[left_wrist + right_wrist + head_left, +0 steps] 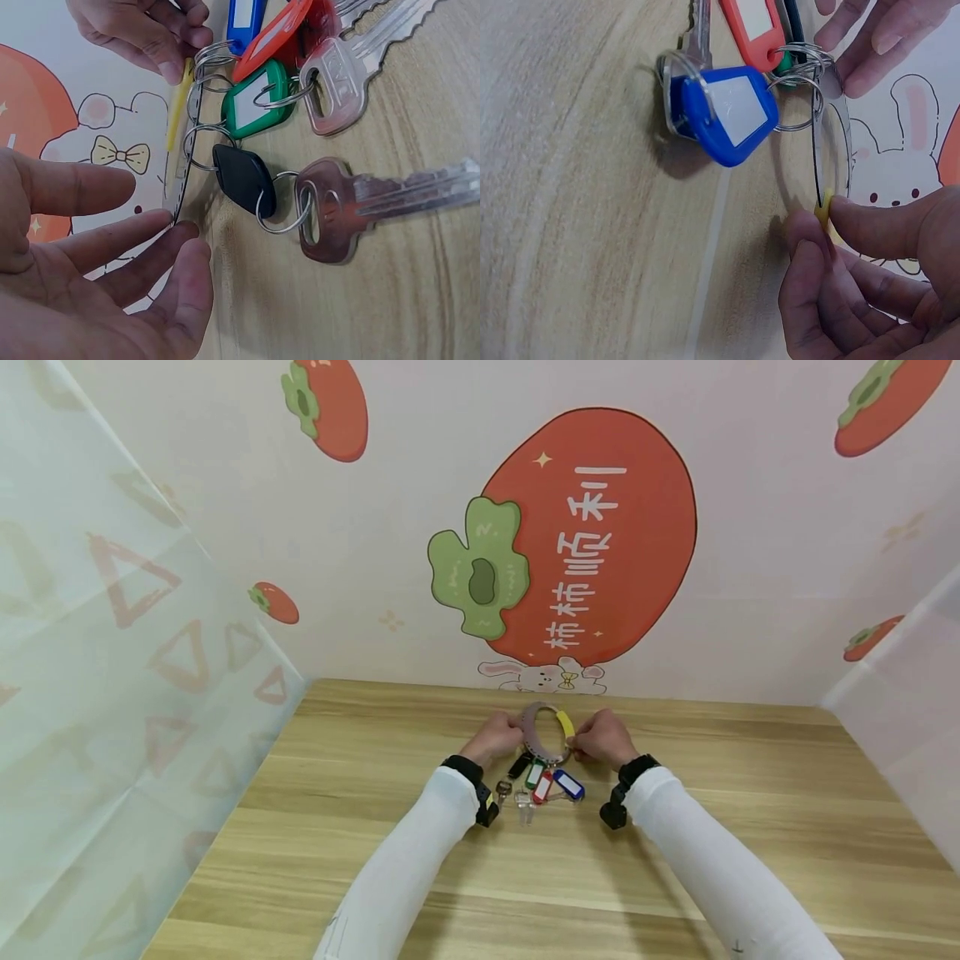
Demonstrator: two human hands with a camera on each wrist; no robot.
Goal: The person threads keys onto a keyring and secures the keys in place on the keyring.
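Observation:
A flat grey key ring loop (529, 732) with a yellow section (566, 725) stands at the table's far side. Black (244, 180), green (259, 97), red (542, 787) and blue (731, 112) key tags hang from it on small split rings, with metal keys (330, 210) attached. My right hand (604, 739) pinches the yellow section between thumb and forefinger. My left hand (497, 737) is at the loop's left side. In the left wrist view its fingertips (166, 219) touch the band, while the thumb stands apart.
The wooden table (375, 793) meets a pale wall (375, 568) printed with red persimmons and a rabbit, close behind both hands. Translucent patterned sheeting (150, 652) borders the left side. Black wrist cameras (486, 807) sit on both wrists.

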